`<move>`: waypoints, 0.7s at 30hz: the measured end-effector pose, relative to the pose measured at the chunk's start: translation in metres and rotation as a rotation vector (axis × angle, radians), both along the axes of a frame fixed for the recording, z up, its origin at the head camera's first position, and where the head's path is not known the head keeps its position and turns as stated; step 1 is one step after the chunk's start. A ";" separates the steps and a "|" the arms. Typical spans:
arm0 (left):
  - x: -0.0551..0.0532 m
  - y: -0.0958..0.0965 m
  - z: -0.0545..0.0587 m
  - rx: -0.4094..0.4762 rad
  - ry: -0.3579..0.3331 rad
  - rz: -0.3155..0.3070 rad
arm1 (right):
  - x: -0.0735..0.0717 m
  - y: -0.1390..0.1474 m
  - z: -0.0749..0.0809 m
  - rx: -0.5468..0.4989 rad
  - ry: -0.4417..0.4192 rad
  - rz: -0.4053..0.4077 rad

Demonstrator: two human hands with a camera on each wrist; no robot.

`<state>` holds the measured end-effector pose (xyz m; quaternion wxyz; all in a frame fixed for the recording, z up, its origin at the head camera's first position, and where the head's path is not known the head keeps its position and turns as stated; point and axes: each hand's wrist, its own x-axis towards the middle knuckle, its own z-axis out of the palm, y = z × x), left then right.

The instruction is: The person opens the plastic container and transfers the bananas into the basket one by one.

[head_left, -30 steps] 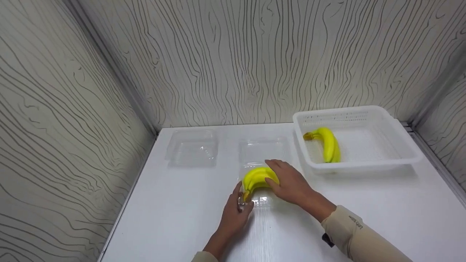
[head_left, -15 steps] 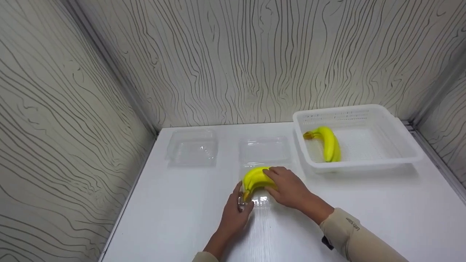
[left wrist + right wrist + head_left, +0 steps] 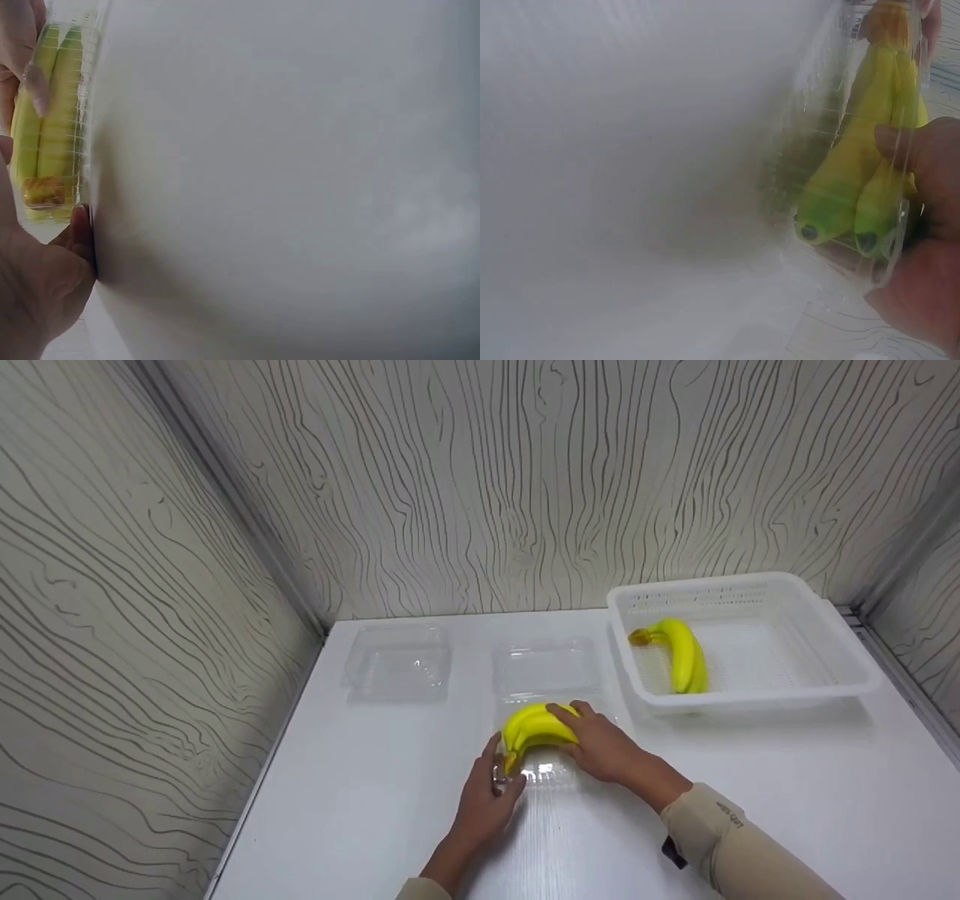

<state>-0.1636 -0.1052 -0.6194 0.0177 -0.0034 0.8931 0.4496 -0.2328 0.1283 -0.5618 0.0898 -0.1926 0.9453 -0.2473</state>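
A bunch of yellow bananas (image 3: 540, 723) lies in a clear plastic clamshell box (image 3: 551, 775) near the table's middle. Its brown stem end (image 3: 43, 193) points toward my left hand (image 3: 484, 804), which holds the box's left end between thumb and fingers. My right hand (image 3: 606, 746) grips the bunch near its tips, with the thumb on the near side. The right wrist view shows two green banana tips (image 3: 810, 229) through the box wall, the right thumb (image 3: 894, 144) lying against the fruit. The box's lid (image 3: 544, 669) is folded back away from me.
At the back right stands a white plastic basket (image 3: 757, 699) with another bunch of bananas (image 3: 684, 656) inside. A second clear box (image 3: 397, 664) sits at the back left of the white table (image 3: 360, 802). Patterned wall panels (image 3: 465, 487) close off the back and sides.
My right fingers have shifted from lying over the bunch to curling round it, with the thumb dropping to its near side. My left hand has stayed at the box's left end.
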 end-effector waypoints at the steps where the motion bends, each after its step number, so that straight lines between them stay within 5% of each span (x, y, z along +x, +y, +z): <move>1: 0.000 0.000 0.000 -0.008 -0.004 0.002 | 0.001 0.000 0.000 0.012 -0.005 -0.003; 8: -0.001 0.002 0.002 -0.031 -0.028 0.014 | 0.005 -0.004 -0.001 0.080 0.015 -0.018; 21: 0.000 0.000 0.001 -0.047 -0.016 -0.003 | 0.005 -0.001 -0.003 0.054 0.008 -0.005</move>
